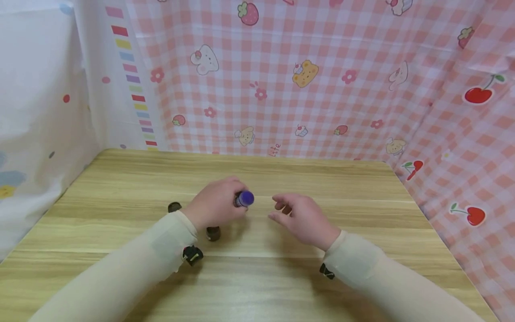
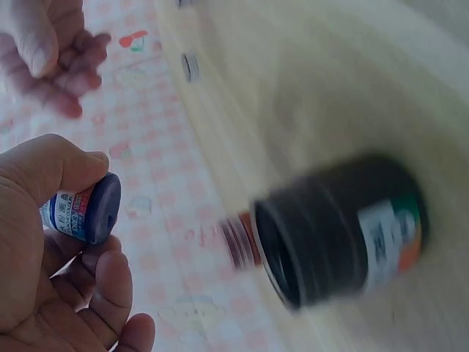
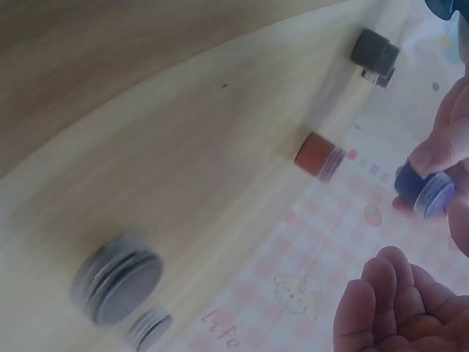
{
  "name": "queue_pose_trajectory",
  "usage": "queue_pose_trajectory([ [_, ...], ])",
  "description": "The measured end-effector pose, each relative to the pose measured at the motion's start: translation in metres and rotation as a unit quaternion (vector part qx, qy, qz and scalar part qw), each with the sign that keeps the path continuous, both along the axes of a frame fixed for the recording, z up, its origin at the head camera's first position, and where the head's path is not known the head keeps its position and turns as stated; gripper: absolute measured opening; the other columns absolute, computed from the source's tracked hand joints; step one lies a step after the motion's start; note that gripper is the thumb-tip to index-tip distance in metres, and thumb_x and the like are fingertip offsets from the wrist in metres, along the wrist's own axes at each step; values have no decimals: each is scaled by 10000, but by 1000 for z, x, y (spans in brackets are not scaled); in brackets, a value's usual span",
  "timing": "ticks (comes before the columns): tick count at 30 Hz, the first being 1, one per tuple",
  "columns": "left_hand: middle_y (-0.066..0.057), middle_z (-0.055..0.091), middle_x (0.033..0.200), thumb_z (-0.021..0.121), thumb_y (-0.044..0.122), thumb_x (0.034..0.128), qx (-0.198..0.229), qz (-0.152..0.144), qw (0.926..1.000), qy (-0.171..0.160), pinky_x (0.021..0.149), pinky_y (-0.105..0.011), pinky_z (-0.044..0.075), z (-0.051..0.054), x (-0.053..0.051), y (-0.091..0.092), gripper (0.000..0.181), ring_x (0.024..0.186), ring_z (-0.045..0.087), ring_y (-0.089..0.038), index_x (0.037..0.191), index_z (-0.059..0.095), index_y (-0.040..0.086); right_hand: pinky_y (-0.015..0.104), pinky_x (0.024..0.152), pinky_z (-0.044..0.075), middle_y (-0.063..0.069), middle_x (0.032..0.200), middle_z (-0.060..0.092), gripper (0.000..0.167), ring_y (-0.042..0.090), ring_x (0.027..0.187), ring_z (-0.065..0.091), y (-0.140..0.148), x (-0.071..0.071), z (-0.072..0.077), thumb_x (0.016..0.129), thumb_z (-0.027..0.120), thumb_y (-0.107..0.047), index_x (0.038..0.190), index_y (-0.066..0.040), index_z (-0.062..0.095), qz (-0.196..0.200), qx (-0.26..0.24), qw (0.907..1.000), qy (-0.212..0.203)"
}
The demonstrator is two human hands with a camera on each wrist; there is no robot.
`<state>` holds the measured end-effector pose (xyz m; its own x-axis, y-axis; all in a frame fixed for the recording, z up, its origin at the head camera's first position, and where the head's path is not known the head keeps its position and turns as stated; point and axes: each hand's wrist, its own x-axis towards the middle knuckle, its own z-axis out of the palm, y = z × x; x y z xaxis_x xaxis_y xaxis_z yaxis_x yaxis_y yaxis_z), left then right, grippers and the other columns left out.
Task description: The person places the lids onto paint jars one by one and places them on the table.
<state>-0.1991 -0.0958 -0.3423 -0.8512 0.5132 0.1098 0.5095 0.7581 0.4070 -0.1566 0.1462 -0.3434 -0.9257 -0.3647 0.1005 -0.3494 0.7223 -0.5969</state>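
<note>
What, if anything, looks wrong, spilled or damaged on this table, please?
Nothing looks spilled or damaged on the visible tabletop. Only the black jar near the left hand stands out: its mouth appears uncovered, so any contents could spill.

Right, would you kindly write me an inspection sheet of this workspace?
Surface: wood-grain table, with small containers on it.
Job's things: blue jar, labelled, held off the table; dark jar with a label and orange jar, both on the table.
Clutter: two round grey items on the table, one larger; lids or jars, cannot tell.
Grippers: left hand pinches the blue jar; right hand holds nothing, fingers loosely bent, apart from the jar.
Cables: nothing seen plainly; a small black device sits at each wrist.
Surroundings: pink checked cloth behind and to the right, pale cloth to the left.
</note>
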Motion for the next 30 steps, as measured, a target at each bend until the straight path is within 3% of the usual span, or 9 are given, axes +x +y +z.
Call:
queue_pose_trajectory([
  [8,49,704,1049,783,305,918,65,553,9974,-447,919,-416,554,-1,-13,-22,211,965,662,-182,1093,710,212,429,904,576,113,1254,731,476,226,1055,682,18,-6,1,1003,726,-266,1404,-23,638,-361,240,9989,-192],
  [12,31,709,1046,778,286,932,119,770,9952,-595,921,-422,558,-6,-21,-34,242,960,663,-193,1136,696,186,474,958,569,145,1286,718,480,267,1109,689,27,-12,-1,1006,724,-265,1407,-19,630,-507,354,9979,-206],
  [20,-47,722,1073,767,238,939,-81,933,9931,-710,916,-457,545,-11,-32,-51,268,967,654,-241,1172,693,130,518,1027,542,189,1427,634,542,333,1222,662,45,-21,-4,1012,717,-283,1457,-7,578,-747,613,9949,-293],
  [25,-69,727,1107,780,269,937,-300,1109,9901,-812,940,-488,543,-16,-38,-60,260,1010,665,-271,1153,701,146,588,1122,463,204,1532,555,571,421,1374,561,56,-25,-6,1031,683,-322,1494,-20,543,-824,845,9926,-279],
  [30,-71,719,1113,779,279,945,-400,1225,9867,-995,892,-445,532,-20,-41,-66,252,970,638,-274,1147,700,152,613,1196,373,237,1562,515,596,460,1463,463,66,-29,-9,1032,676,-329,1499,8,523,-877,936,9915,-213],
])
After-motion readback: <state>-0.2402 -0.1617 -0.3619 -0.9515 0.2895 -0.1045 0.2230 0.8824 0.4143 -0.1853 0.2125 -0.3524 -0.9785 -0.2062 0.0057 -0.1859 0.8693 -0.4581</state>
